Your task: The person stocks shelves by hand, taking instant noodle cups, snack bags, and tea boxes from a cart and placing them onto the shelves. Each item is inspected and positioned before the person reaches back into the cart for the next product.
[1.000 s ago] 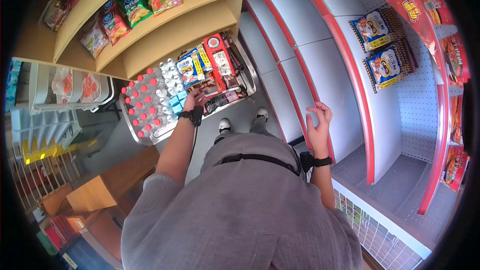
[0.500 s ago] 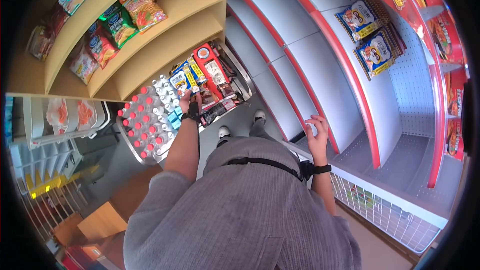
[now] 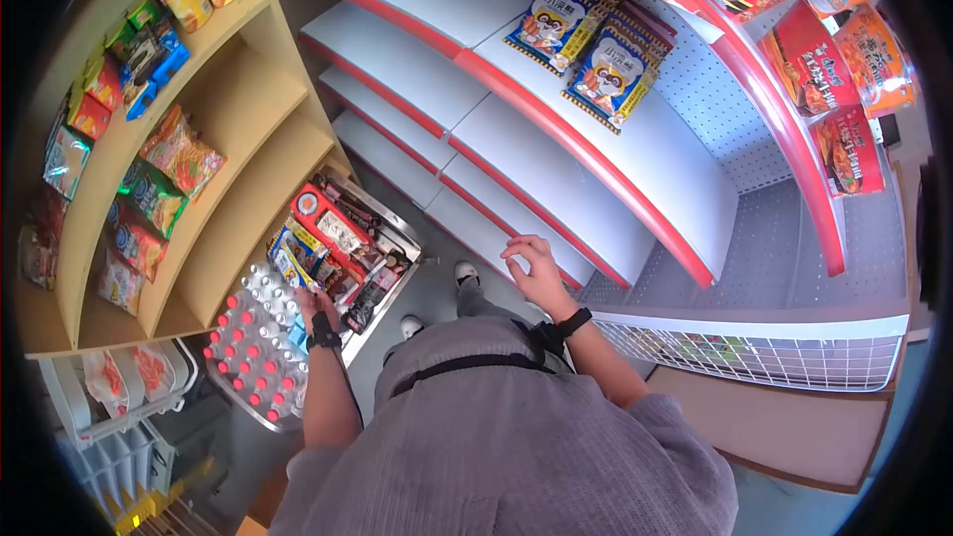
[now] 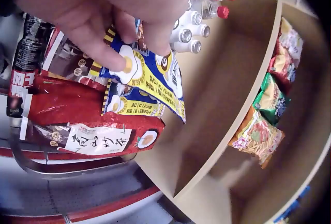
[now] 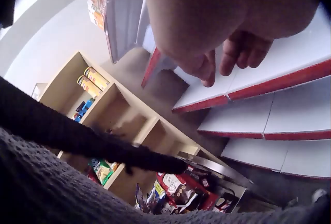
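Note:
My left hand (image 3: 320, 308) is over the metal tray (image 4: 77, 172) of a cart. In the left wrist view its thumb and fingers pinch a blue and yellow snack bag (image 4: 158, 84), which is tilted and hides part of a similar bag (image 4: 134, 104) beneath. A red package (image 4: 95, 140) with a white label lies beside them, near a dark packet (image 4: 28, 53). Small clear bottles (image 3: 273, 288) and red-capped bottles (image 3: 248, 352) stand next to the left hand. My right hand (image 3: 537, 273), fingers loosely bent and holding nothing, hovers in front of the white shelves.
White shelves with red edges (image 3: 556, 94) run along the right, with blue snack bags (image 3: 608, 77) on an upper one. A wooden shelf (image 3: 260, 129) with chip bags (image 3: 184, 154) stands at the left. A white wire basket (image 3: 754, 352) is low on the right. Red noodle packs (image 3: 849, 151) stand at upper right.
The head view has swung toward the white shelves, so the cart now appears further left. My left hand has stayed over the snack bags. The right hand remains raised, without any object.

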Demonstrator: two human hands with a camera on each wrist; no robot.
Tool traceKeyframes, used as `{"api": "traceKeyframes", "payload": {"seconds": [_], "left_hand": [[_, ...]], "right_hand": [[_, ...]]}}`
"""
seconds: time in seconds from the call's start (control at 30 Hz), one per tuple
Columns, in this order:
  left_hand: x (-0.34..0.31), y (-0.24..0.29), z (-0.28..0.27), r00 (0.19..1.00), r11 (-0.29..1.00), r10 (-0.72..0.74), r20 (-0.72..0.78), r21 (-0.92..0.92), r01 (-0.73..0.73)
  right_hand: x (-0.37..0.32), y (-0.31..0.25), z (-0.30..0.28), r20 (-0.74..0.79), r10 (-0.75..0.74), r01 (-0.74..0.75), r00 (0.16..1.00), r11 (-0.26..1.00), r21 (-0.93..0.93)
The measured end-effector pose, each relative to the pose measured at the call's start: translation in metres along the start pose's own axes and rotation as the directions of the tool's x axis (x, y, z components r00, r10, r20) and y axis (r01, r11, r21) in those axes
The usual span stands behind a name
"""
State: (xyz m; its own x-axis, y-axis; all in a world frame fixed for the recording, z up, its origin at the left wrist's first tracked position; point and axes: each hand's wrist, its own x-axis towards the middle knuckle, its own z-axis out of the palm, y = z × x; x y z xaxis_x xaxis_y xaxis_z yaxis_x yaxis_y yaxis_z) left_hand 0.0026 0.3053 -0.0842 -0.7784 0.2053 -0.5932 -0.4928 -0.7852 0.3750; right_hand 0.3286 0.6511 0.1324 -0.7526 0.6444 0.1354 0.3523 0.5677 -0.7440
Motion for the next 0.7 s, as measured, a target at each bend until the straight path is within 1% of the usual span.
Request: {"api": "traceKeyframes", "payload": {"seconds": [0.07,0.1,0.13,0.17,0.2,0.23,0.27,0.3,0.33,0.37,0.4,0.43,0.47,0.5,0.53,0.57,0.6,0.63,0.67,0.7], "left_hand": [[-0.016,0.000,0.010,0.999,1.000,-0.024,0.035,0.012,0.024],[-0.029,-0.001,0.021,0.997,0.999,-0.048,0.063,0.023,0.047],[-0.038,-0.003,0.035,0.996,0.996,-0.081,0.036,0.036,0.080],[-0.046,-0.007,0.041,0.989,0.990,-0.139,0.055,0.020,0.138],[-0.064,-0.013,0.062,0.983,0.984,-0.172,0.069,0.058,0.168],[-0.086,-0.020,0.090,0.976,0.976,-0.204,0.080,0.094,0.196],[-0.101,-0.026,0.106,0.958,0.961,-0.257,0.128,0.141,0.239],[-0.123,-0.036,0.133,0.944,0.949,-0.278,0.180,0.201,0.241],[-0.130,-0.047,0.144,0.924,0.932,-0.323,0.204,0.237,0.273],[-0.137,-0.058,0.154,0.902,0.913,-0.367,0.226,0.275,0.303],[-0.159,-0.066,0.181,0.885,0.898,-0.377,0.272,0.340,0.278],[-0.180,-0.073,0.206,0.866,0.882,-0.388,0.316,0.401,0.249],[-0.181,-0.081,0.209,0.811,0.869,-0.412,0.415,0.445,0.214],[-0.177,-0.090,0.208,0.745,0.858,-0.444,0.498,0.475,0.194],[-0.179,-0.095,0.207,0.707,0.843,-0.450,0.545,0.521,0.135],[-0.190,-0.098,0.218,0.665,0.825,-0.458,0.589,0.561,0.071],[-0.201,-0.102,0.227,0.664,0.826,-0.455,0.594,0.560,0.066],[-0.213,-0.105,0.236,0.644,0.799,-0.470,0.604,0.601,0.019],[-0.221,-0.105,0.243,0.626,0.769,-0.484,0.612,0.638,-0.029],[-0.226,-0.102,0.248,0.628,0.774,-0.477,0.615,0.633,-0.032]], "right_hand": [[0.006,-0.001,0.000,0.012,-0.009,0.008,1.000,1.000,0.014],[0.010,-0.001,0.000,0.028,-0.045,0.044,0.999,0.999,0.032],[0.015,-0.002,0.001,0.045,-0.082,0.079,0.996,0.996,0.051],[0.021,-0.009,0.000,0.042,-0.084,0.082,0.996,0.995,0.055],[0.028,-0.024,-0.004,0.157,-0.021,-0.006,0.987,0.986,0.169],[0.035,-0.038,-0.007,0.279,0.027,-0.105,0.960,0.957,0.269],[0.042,-0.046,-0.005,0.280,0.024,-0.103,0.960,0.957,0.271],[0.049,-0.054,-0.002,0.301,-0.083,-0.026,0.950,0.941,0.338],[0.057,-0.064,0.000,0.314,-0.189,0.048,0.930,0.912,0.407],[0.064,-0.081,-0.001,0.311,-0.195,0.053,0.930,0.910,0.410],[0.072,-0.103,-0.005,0.211,-0.342,0.252,0.916,0.897,0.363],[0.077,-0.119,-0.009,0.118,-0.489,0.440,0.864,0.849,0.293],[0.079,-0.130,-0.011,0.116,-0.495,0.446,0.861,0.845,0.295],[0.079,-0.138,-0.013,0.127,-0.483,0.441,0.866,0.859,0.259],[0.080,-0.142,-0.013,0.137,-0.470,0.435,0.872,0.872,0.223],[0.081,-0.139,-0.010,0.133,-0.476,0.442,0.869,0.869,0.224],[0.082,-0.131,-0.005,0.117,-0.388,0.348,0.914,0.900,0.265],[0.083,-0.126,-0.002,0.108,-0.293,0.249,0.950,0.919,0.307],[0.086,-0.126,-0.007,0.064,-0.245,0.220,0.967,0.938,0.269],[0.091,-0.122,-0.013,0.067,-0.251,0.225,0.966,0.937,0.269]]}}
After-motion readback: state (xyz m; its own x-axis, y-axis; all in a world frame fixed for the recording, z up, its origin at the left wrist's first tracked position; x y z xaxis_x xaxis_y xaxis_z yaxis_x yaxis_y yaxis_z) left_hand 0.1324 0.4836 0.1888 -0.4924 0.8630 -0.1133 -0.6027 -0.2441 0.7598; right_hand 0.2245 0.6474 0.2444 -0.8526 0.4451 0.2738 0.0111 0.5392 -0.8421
